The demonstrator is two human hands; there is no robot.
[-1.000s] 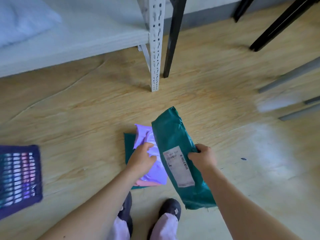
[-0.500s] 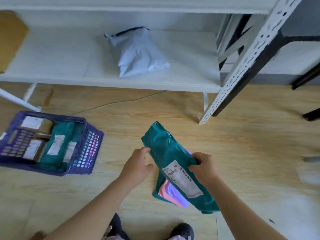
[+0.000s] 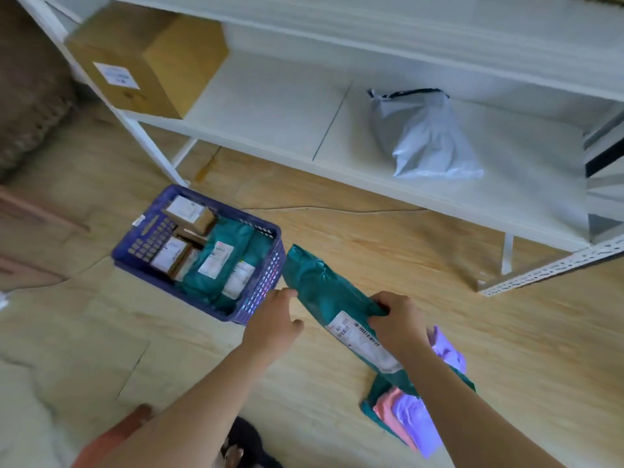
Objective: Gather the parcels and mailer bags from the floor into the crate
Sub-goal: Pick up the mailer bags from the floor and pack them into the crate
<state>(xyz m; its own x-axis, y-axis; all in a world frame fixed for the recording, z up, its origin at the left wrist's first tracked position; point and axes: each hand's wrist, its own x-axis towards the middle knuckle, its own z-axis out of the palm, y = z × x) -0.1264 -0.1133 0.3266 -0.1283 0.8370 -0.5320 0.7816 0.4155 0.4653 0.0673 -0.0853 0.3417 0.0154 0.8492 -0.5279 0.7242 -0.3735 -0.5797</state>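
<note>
A pale wood-grain floor (image 3: 371, 231) runs under a white metal shelving unit (image 3: 270, 136). On its lowest shelf sit a brown cardboard box with a white label (image 3: 152, 62) at the left and a crumpled grey plastic mailer bag (image 3: 429, 140) further right.

On the floor in front of the shelf stands a blue-violet plastic lattice crate (image 3: 263, 285). Its left side holds small brown cardboard parcels with white labels (image 3: 187, 209), at least three of them. Its right side holds teal mailer bags with white labels (image 3: 229, 251), packed side by side.

Just right of the crate, a long teal plastic mailer bag with a white barcode label (image 3: 324, 292) is held above the floor, tilted, with its upper end near the crate's corner. The right hand (image 3: 398, 322) clamps its right edge with curled fingers. The left hand (image 3: 273, 322) is loosely spread, with a fingertip at the bag's left edge and nothing in its grasp.

Below the right forearm, a flat pile lies on the floor: a pink mailer (image 3: 388, 407) and a lilac mailer (image 3: 415, 420) lie on another teal one (image 3: 371, 403).
</note>
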